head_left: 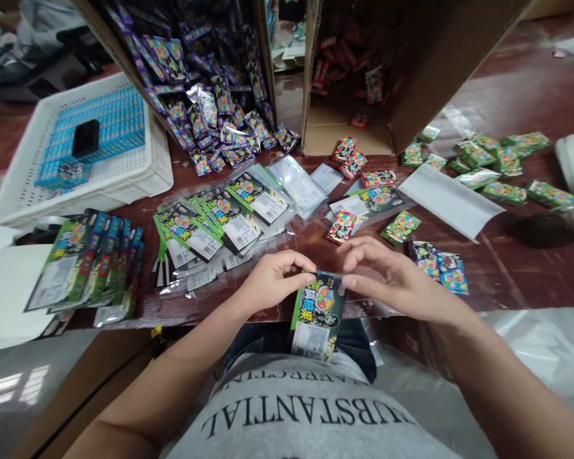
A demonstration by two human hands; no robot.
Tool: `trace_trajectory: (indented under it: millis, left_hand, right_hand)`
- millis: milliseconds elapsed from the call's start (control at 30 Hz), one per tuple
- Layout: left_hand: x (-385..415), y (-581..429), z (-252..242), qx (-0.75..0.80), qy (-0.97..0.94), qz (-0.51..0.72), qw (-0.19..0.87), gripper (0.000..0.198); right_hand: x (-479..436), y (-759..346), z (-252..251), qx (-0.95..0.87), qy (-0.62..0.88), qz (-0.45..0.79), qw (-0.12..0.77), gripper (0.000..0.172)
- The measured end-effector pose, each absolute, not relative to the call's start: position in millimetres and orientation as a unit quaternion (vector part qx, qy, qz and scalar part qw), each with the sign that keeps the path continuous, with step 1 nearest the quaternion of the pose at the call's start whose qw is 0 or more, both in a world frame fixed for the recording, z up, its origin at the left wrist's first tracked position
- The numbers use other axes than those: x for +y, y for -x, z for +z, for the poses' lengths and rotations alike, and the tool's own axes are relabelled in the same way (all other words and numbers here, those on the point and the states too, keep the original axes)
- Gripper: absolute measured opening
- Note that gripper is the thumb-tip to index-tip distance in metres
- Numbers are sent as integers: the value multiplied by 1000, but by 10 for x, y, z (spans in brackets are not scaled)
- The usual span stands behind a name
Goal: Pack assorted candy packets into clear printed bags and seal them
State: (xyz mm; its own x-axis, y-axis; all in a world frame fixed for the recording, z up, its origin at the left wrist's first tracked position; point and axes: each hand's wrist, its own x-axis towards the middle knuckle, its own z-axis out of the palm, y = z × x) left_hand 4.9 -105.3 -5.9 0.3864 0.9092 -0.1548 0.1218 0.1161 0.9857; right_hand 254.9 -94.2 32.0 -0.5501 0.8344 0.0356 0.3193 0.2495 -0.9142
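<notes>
Far left: white perforated tray [124,185] on the table [507,274], holding rows of small blue boxes [112,118] with a black object [85,137] lying on them.

Left, front edge: a leaning row of filled green packs [83,258].

Left of centre: a fan of flat printed bags [220,220], overlapping, label side up.

Behind them: a tipped cardboard box [263,38] spilling purple packets [210,108] onto the table.

Centre, left hand [272,277]: forearm comes up from the lower left, wrist slightly bent, fingers curled in. Thumb and fingertips pinch the top left edge of a printed bag [318,315].

Centre, the printed bag: upright, its top edge level with the near edge of the table and its body hanging down over the person's lap. A white label sits at its lower end.

Centre, right hand [387,274]: forearm comes in from the lower right, knuckles raised, fingers arched. The fingertips close on the bag's top right edge, facing the left hand.

Right of centre: loose red packets [349,156] in front of a second tipped cardboard box [435,64], with more red ones inside it.

One green packet [400,227] and two blue packets [440,268] lie just beyond the right hand.

Right: a white sheet [447,201] lying flat, and behind it scattered green packets [497,167].
</notes>
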Motion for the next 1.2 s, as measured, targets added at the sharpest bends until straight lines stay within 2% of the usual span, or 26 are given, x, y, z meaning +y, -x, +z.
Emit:
trace_trajectory:
  millis: [100,167,333,467,600,700,800,933,1033,1100,1200]
  left_hand:
    - [-1051,-88,-31,447,-589,324,590,13]
    - [-1059,-105,-28,447,-585,323,595,13]
    - [-1077,-102,-52,465,-572,327,592,16]
    - [-1116,-71,-58,474,-578,327,578,17]
    - [-1167,96,-119,484,-547,364,578,26]
    - [-1283,457,-59,500,-498,445,551,34]
    - [-1566,1112,224,565,-480,551,383,39]
    - [-2284,2202,748,681,-336,651,14,33]
    - [-2947,2808,1000,692,-184,658,-235,31]
    - [-3364,3047,1048,670,-118,653,-333,29]
    - [-3914,3228,965,664,-49,629,-401,27]
  right_hand:
    - [-807,-2466,406,-814,351,434,163,11]
    - [-768,-2407,366,-832,365,395,137,11]
    - [-844,-2392,172,-835,427,305,167,19]
    - [-909,-2443,82,-863,398,250,184,20]
    - [-751,-2317,-5,-890,323,265,184,29]
    - [-526,-1964,5,-887,275,333,164,37]
    - [-246,-1301,112,-838,298,408,207,39]
    - [52,109,360,-763,318,493,271,46]
    - [104,1274,552,-805,290,455,248,44]
    - [79,1886,636,-834,281,411,239,38]
    - [20,2378,663,-889,269,305,210,33]
